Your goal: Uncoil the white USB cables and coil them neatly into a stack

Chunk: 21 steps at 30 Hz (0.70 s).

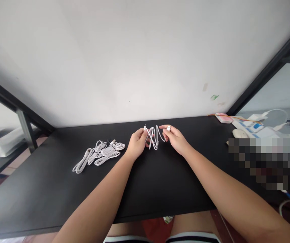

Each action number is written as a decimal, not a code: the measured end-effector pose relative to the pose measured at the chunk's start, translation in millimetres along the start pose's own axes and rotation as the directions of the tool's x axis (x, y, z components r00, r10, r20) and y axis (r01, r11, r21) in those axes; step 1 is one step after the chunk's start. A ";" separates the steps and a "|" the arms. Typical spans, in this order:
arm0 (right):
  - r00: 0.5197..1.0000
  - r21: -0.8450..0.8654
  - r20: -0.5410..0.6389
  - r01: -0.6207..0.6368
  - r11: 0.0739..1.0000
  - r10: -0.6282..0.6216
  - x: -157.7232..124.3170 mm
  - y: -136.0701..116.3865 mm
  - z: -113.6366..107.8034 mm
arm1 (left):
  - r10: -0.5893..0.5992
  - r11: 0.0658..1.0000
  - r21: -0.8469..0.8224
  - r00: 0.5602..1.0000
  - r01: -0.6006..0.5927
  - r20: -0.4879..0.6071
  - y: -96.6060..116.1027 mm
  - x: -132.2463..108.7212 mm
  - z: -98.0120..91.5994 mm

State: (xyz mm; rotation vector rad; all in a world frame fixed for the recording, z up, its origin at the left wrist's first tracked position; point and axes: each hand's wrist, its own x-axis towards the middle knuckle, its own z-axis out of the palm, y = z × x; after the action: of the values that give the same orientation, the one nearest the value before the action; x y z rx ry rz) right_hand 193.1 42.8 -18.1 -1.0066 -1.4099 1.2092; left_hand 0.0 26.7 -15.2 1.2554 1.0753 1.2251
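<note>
A white USB charging cable (156, 138) hangs in loose loops between my two hands, above the black tabletop. My left hand (138, 141) is closed on the cable near its small-plug end, which points up past the thumb. In my right hand (174, 136) the USB plug (168, 128) end is pinched between thumb and fingers. To the left of my left hand lie several bundled white cables (107, 153), folded into loops; a dark tie shows around at least one.
The black table (160, 189) meets a white wall (135, 67) behind. At the right are a power strip (246, 126) with plugged-in chargers, a white mouse (240, 134) and a blurred-out area. Black metal posts stand at both sides.
</note>
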 end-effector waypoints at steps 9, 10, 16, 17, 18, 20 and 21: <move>0.952 -0.184 -0.232 0.156 0.970 -0.197 3.9 -3.8 -20.2 | -0.039 0.986 -0.165 0.977 0.004 -0.209 0.0 6.2 -10.2; 0.952 -0.119 -0.252 0.146 0.982 -0.172 4.7 -4.2 -21.2 | -0.033 0.983 -0.185 0.975 -0.008 -0.220 0.9 6.3 -10.5; 0.945 0.177 -0.310 -0.050 0.983 0.104 8.6 -12.9 -27.5 | -0.030 0.978 -0.205 0.938 -0.044 -0.345 9.0 7.0 -15.3; 0.941 0.183 -0.320 -0.054 0.982 0.111 9.5 -14.1 -30.0 | -0.012 0.980 -0.190 0.931 -0.062 -0.366 9.8 7.7 -17.7; 0.937 0.185 -0.334 -0.045 0.982 0.106 10.6 -14.9 -33.3 | 0.009 0.981 -0.173 0.922 -0.082 -0.387 10.3 8.5 -20.4; 0.924 0.185 -0.375 -0.005 0.983 0.075 13.2 -14.7 -42.0 | 0.042 0.983 -0.144 0.899 -0.116 -0.436 10.6 10.2 -26.5; 0.913 0.189 -0.405 0.020 0.982 0.059 14.6 -13.9 -47.1 | 0.056 0.982 -0.132 0.885 -0.132 -0.462 10.5 10.9 -29.2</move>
State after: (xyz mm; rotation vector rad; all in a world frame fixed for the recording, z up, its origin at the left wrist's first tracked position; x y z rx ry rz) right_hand 237.1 62.8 -1.2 -1.0669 -0.9402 1.0478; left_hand -28.9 39.3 -5.4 0.9221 1.2286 1.7043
